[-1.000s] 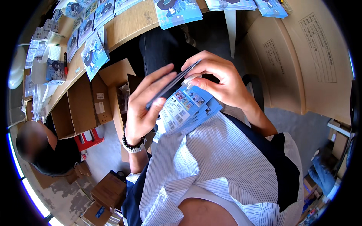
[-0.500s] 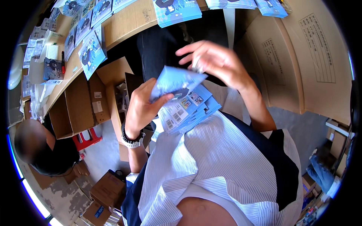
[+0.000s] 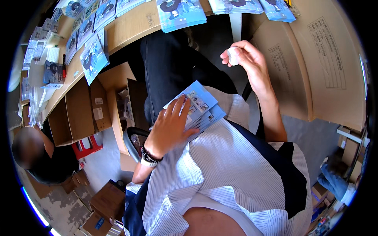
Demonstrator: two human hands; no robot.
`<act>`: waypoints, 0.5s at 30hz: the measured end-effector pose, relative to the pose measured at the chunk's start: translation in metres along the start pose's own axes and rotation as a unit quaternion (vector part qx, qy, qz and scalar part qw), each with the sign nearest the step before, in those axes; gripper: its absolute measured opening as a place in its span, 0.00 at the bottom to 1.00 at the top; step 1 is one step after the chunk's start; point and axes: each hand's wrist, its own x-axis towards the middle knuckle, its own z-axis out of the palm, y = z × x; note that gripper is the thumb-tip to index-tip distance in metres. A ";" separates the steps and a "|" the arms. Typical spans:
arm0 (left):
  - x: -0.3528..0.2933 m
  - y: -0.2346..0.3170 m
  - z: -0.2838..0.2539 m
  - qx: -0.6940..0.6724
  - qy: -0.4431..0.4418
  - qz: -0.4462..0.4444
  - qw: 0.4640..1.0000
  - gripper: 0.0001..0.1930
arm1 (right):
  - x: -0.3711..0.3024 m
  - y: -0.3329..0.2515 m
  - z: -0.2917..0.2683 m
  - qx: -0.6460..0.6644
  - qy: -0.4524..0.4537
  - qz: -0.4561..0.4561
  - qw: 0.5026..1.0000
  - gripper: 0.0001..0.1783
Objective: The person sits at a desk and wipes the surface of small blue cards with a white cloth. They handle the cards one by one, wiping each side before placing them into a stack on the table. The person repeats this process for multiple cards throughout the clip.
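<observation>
A loose stack of blue printed flat packets [image 3: 206, 98] rests on my lap, the upper ones showing small colour pictures. Over its left part lies my left hand [image 3: 167, 128], fingers stretched out and pressing on the top packet without gripping. My right hand [image 3: 248, 61] is raised to the right, apart from the stack. Its thumb and fingers are curled together around a small white wad [image 3: 233, 56]; whether this is tissue or a finger cover I cannot tell.
Piles of blue packets [image 3: 181, 17] lie along the wooden table's edge [image 3: 130, 27]. Open cardboard boxes [image 3: 80, 110] stand below left, large cartons [image 3: 327, 59] at right. A red marker [image 3: 64, 66] lies on the table; a co-worker [image 3: 45, 157] sits at far left.
The packet that my left hand held tilted up is now down on the stack, and that hand has opened flat over it. My right hand has moved right, away from the packets.
</observation>
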 end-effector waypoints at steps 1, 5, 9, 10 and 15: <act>-0.002 0.005 0.005 -0.001 0.004 -0.010 1.000 0.44 | 0.000 0.000 0.001 0.007 -0.006 0.008 1.000 0.12; -0.003 0.014 -0.010 -0.035 -0.075 -0.033 0.996 0.55 | 0.000 0.004 0.002 0.042 0.007 0.028 0.999 0.12; 0.002 0.014 -0.005 0.012 -0.064 0.010 0.998 0.54 | 0.003 -0.001 -0.013 0.017 0.037 -0.028 0.999 0.10; 0.002 0.014 -0.002 0.016 -0.053 0.025 0.998 0.53 | 0.007 -0.001 -0.020 0.001 0.054 -0.099 0.994 0.11; 0.005 0.025 0.000 0.012 -0.034 0.054 0.998 0.52 | 0.028 -0.024 -0.088 -0.015 0.295 -0.139 0.945 0.13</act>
